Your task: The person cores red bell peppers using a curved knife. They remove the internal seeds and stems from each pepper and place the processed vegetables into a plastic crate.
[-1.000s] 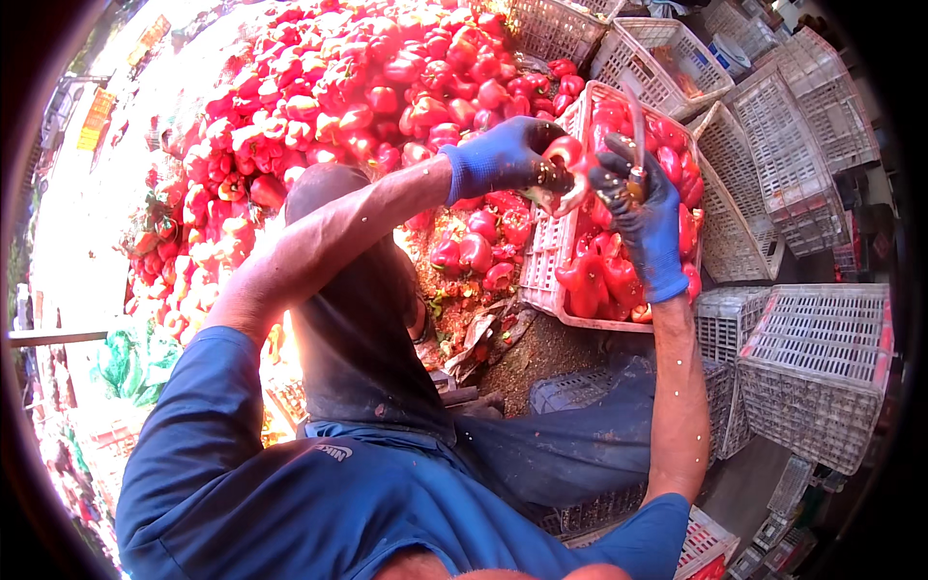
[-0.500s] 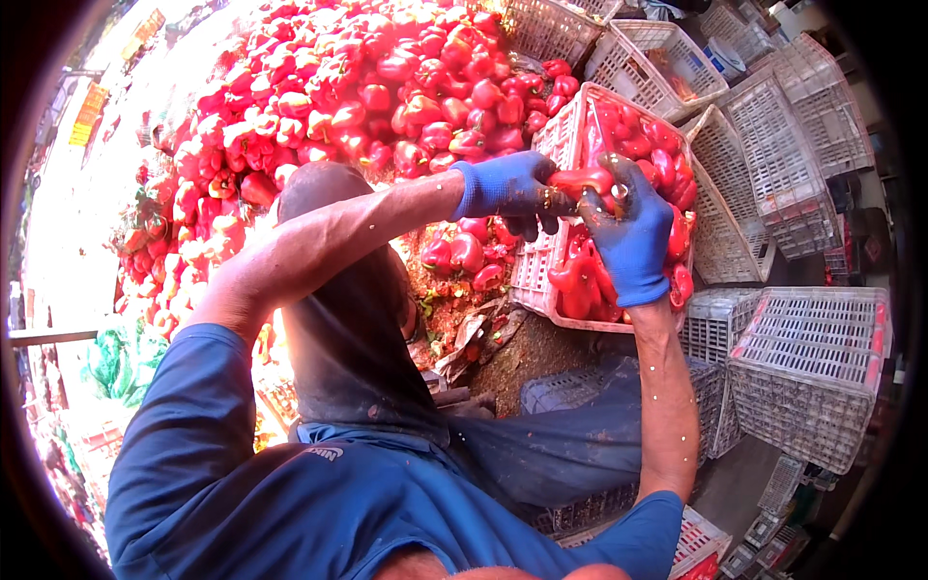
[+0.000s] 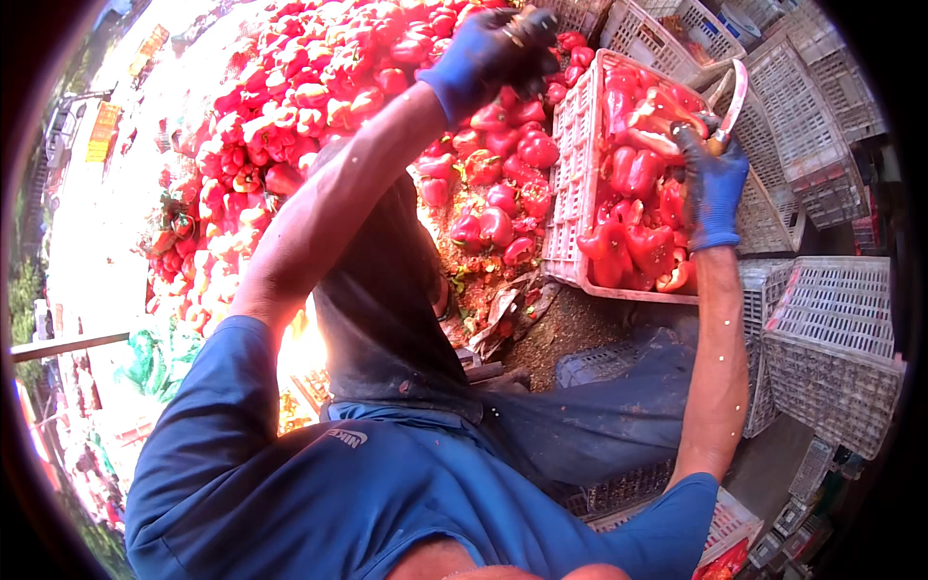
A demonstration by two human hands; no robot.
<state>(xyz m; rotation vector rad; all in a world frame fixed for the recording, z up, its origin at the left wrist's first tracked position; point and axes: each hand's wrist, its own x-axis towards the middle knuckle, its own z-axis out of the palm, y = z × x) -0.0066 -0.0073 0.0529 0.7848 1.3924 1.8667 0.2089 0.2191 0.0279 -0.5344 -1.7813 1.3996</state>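
A pile of red peppers (image 3: 312,95) lay at the left. Above its right side hung the left hand (image 3: 498,53), fingers half curled; I couldn't tell whether they held anything. More peppers (image 3: 607,253) filled the crate (image 3: 570,179) to its near edge. Over its right edge, the right hand (image 3: 713,179) was closed around a curved knife (image 3: 739,97).

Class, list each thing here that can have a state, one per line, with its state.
Curved pale-bladed knife: blade bare.
Blue-gloved right hand: closed on the knife.
Blue-gloved left hand: raised, blurred, grip unclear.
Pale pink plastic crate: upright, loaded.
Red bell peppers in it: some cut open.
Heaped red bell peppers: piled loose.
Grey slatted plastic crates at right: stacked.
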